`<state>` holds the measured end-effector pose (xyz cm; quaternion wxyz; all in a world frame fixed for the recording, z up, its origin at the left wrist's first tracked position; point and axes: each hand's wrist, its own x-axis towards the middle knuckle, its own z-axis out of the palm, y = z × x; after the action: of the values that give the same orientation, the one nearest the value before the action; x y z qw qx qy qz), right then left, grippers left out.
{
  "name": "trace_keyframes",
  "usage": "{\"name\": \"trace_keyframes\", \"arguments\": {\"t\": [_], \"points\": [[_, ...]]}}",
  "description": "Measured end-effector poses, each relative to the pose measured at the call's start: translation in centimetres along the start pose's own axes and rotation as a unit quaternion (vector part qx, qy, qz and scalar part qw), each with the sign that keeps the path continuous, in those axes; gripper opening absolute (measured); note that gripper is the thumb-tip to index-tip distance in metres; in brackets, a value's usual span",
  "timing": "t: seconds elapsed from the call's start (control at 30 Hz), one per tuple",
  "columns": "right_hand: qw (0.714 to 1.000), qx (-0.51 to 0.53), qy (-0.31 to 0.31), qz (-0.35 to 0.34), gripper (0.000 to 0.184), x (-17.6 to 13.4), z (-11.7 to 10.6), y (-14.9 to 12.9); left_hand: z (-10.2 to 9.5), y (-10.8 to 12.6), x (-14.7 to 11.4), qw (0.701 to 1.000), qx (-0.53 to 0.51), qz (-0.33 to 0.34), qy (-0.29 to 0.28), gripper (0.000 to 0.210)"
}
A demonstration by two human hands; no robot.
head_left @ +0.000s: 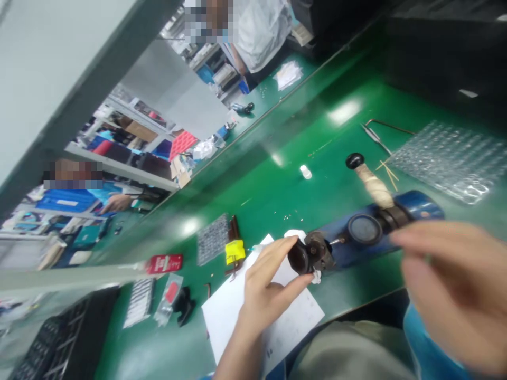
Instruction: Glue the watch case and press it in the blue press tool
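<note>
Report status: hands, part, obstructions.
Left hand pinching dark round part at blue fixture. Right hand blurred, empty, raised beside it. Nothing between them.

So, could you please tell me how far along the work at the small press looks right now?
Done: nothing finished shows. In hand: the left hand pinches a small dark round part at the head of the blue hand press; the right hand hovers blurred, apparently empty. Left: the lever stands raised, untouched.

The green tabletop [277, 190] carries a white sheet [229, 311] at its near edge, a blue tool [380, 227], and bubble wrap [447, 158] at its right.
</note>
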<state>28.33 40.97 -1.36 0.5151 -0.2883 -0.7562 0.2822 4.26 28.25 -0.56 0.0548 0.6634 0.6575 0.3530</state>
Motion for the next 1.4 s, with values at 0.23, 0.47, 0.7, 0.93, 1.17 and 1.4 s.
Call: {"name": "trace_keyframes", "arguments": {"t": [0.23,0.47,0.7,0.93,1.17,1.4], "points": [[0.965,0.223,-0.137,-0.025,0.058,-4.7,6.0,-2.8,-0.3,2.2,-4.5,0.976,-0.215,-0.033,0.033,0.067],[0.948,0.279,-0.155,-0.009,0.054,-6.5,8.4,-5.2,-0.8,2.4,-8.1,0.952,-0.295,-0.01,0.079,0.078],[0.947,0.277,-0.16,-0.007,0.047,-7.6,9.3,-6.8,-1.3,2.6,-11.1,0.926,-0.36,-0.069,0.094,0.074],[0.947,0.263,-0.182,-0.001,0.045,-8.2,9.5,-8.0,0.4,3.5,-13.4,0.753,-0.629,-0.173,0.088,0.056],[0.942,0.244,-0.215,0.078,0.023,-8.2,9.2,-9.1,1.1,4.7,-13.4,0.656,-0.729,-0.169,0.096,0.045],[0.93,0.27,-0.215,0.124,0.021,-8.3,9.5,-9.2,1.3,4.4,-13.7,0.642,-0.741,-0.173,0.094,0.052]]}}
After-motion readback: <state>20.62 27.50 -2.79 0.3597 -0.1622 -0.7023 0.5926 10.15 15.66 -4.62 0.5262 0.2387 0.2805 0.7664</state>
